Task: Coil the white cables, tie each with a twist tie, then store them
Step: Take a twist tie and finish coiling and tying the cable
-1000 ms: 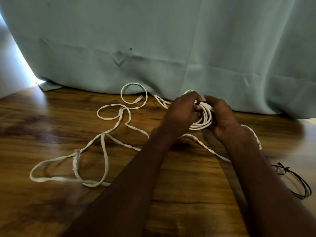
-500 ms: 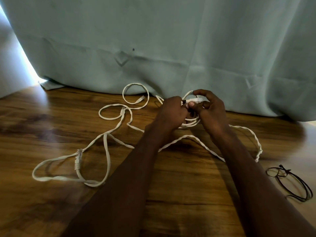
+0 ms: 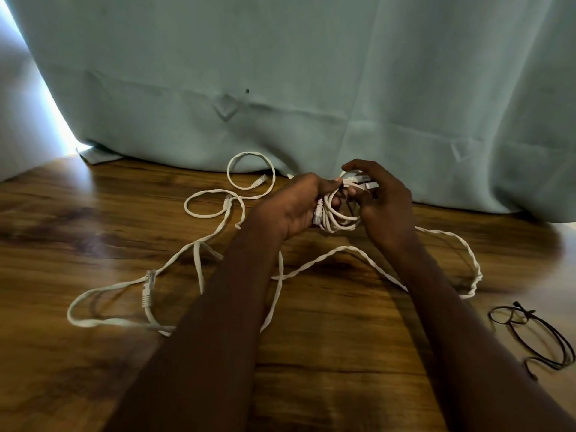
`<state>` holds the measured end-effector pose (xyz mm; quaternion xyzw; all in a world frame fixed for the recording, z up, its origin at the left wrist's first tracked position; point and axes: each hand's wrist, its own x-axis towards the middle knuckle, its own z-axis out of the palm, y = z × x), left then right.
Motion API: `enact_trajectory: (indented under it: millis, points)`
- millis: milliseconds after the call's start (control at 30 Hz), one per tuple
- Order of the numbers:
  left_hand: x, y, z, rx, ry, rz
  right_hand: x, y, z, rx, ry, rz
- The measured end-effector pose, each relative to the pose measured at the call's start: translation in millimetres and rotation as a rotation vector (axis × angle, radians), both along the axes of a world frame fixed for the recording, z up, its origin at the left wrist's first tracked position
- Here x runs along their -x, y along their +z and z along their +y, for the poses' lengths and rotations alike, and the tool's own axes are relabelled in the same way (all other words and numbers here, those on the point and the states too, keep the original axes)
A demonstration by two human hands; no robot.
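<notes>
Your left hand (image 3: 299, 204) is raised over the table, palm turned inward, its fingers curled round a small coil of white cable (image 3: 338, 213) that you hold between both hands. Your right hand (image 3: 381, 198) faces it from the other side, wrist bent, thumb and fingers arched over the top of the coil and pinching a pale plug end (image 3: 358, 179) there. Both forearms reach straight ahead from the bottom of the view.

The coil is a few tight, round turns of smooth, flat-looking white cord. From it a twisted length of cable (image 3: 452, 241) runs out to the right and loops back across the table under your right forearm. More white cable (image 3: 199, 263) sprawls in loose loops on the left, with clear moulded connectors (image 3: 149, 288) at its ends.

The table (image 3: 327, 369) is glossy, dark-grained wood. A pale blue-green curtain (image 3: 311, 73), creased, hangs behind it. Thin black twist ties (image 3: 536, 335) lie in loops at the right edge.
</notes>
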<state>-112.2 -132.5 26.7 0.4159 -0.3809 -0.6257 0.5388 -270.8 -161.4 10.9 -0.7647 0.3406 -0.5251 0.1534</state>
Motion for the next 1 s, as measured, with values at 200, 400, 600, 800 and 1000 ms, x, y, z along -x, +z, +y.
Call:
enact_trajectory:
  millis: [200,400,600,800,1000]
  points:
    - [1,1,-1,-0.047,0.027,0.12,0,0,-1,0.223,0.005,0.123]
    - [-1,-6,-1,-0.049,0.022,0.168,-1,-4,-2,0.161,0.041,0.286]
    - [1,-8,-4,-0.054,0.068,0.107,5,-2,-6,0.155,0.032,0.381]
    - [6,-9,-13,-0.018,0.14,0.166,2,-1,-6,0.113,-0.003,0.109]
    - [17,-14,-11,0.218,0.288,-0.7,-2,6,0,-0.033,0.057,-0.144]
